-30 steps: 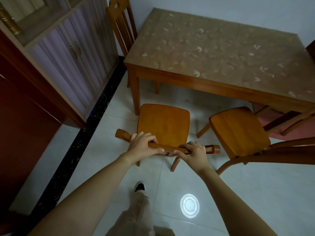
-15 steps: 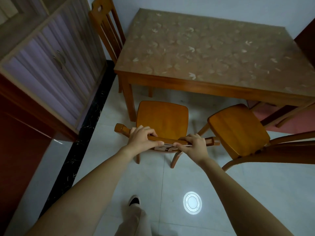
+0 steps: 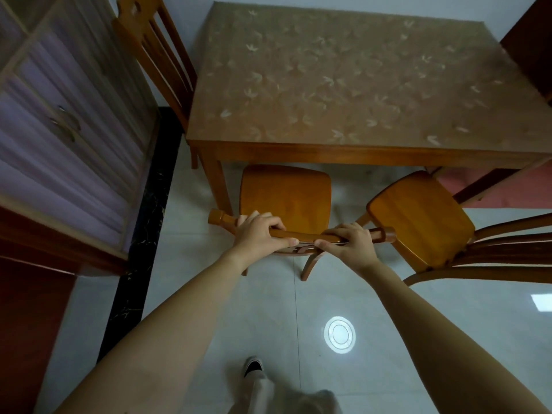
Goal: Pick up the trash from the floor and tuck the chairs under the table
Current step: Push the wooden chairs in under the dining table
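A: Head view. Hands first?

B: Left hand [image 3: 257, 234] and right hand [image 3: 352, 243], both centre frame. Both are curled round the top rail [image 3: 301, 234] of the near chair [image 3: 285, 192] — fingers over the far side, thumbs on the near side, thumb tips close together. 2 hands gripping that rail, nothing else held.

A: Where does that chair stand?

B: Centre frame, seat toward the table [image 3: 358, 152]. The seat's far edge meets the line of the table's near edge; the rest of the seat lies out in front of it. The table's left front leg [image 3: 219, 186] stands just beside the seat's left side.

A: Other chairs?

B: 2 more. The right-hand chair [image 3: 418, 216] sits centre right, turned at an angle. Its seat is out on the floor, with only the far corner near the table edge, and its back slats run off the right edge of the frame. The far chair [image 3: 155, 49], upper left, stands upright against the table's left side, seat hidden.

A: Surroundings?

B: The table top carries a pale leaf pattern. A cabinet [image 3: 59, 115] with lilac ribbed doors fills the left side. The floor [image 3: 367, 377] is pale tile, with a black strip [image 3: 140, 234] along the cabinet's foot and a round light reflection [image 3: 339, 334] lower centre. Shoe [image 3: 253, 366] and pale trouser leg [image 3: 263, 392] at bottom centre. Reddish patch [image 3: 507, 189] at the right, below the table edge — cannot tell what it is.
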A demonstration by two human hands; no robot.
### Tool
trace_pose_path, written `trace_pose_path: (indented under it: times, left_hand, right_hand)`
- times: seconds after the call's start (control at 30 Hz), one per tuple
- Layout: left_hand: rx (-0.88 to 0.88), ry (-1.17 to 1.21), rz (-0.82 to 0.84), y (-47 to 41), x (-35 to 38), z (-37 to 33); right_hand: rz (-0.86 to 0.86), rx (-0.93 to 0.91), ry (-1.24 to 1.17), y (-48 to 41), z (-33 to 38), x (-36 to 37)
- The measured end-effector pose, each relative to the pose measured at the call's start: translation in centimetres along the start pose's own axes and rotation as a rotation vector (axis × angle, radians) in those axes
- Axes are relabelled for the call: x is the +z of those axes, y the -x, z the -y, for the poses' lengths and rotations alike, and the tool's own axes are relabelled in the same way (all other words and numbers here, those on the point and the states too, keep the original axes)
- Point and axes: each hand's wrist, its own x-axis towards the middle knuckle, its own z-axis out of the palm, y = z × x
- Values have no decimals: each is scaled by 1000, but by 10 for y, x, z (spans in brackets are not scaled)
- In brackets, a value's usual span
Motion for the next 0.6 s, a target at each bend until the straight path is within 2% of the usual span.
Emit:
trace_pose_path:
  times: [0.23, 0.6]
  left_hand:
    - [24, -11, -28, -38, -6, 7]
    - [-15, -28, -26, -87, -11, -3]
  right_hand:
    - [23, 46, 7, -38, -4, -1]
    - [32, -8, 33, -88, -20, -19]
